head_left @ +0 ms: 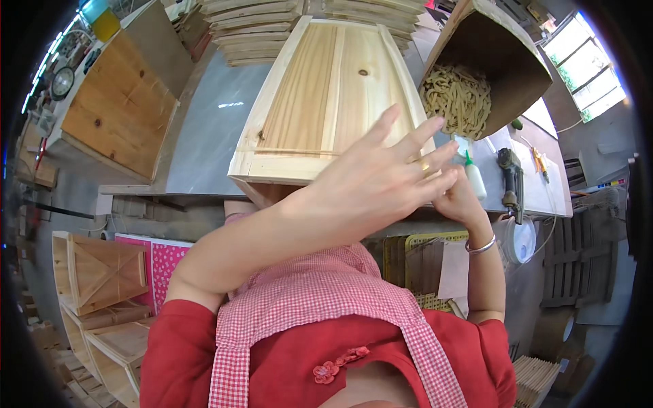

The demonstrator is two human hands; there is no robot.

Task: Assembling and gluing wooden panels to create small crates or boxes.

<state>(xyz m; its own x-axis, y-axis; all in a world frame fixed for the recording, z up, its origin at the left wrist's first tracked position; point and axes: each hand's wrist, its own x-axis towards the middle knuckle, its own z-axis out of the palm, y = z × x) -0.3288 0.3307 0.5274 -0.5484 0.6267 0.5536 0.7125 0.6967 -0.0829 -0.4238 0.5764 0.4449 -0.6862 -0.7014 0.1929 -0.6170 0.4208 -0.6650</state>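
A pale wooden box-like piece (320,95) with a knotted panel and raised edge strips lies on the workbench before me. My left hand (381,173), with a gold ring, reaches across its near right corner; the fingers are spread and nothing shows in them. Close against the left fingertips is my right hand (460,197), its wrist in a silver bangle. The right fingers look curled and are partly covered by the left ones; anything between them is hidden. Just beyond the right hand stands a white squeeze bottle (475,180) with a green tip.
An open cardboard box (507,51) of pale strips (457,100) sits at the far right. Right of the bottle are a black nail gun (510,180) and an orange-handled tool (539,163). Stacked wooden slats (248,30) lie behind. Wooden crates (102,272) stand low at left.
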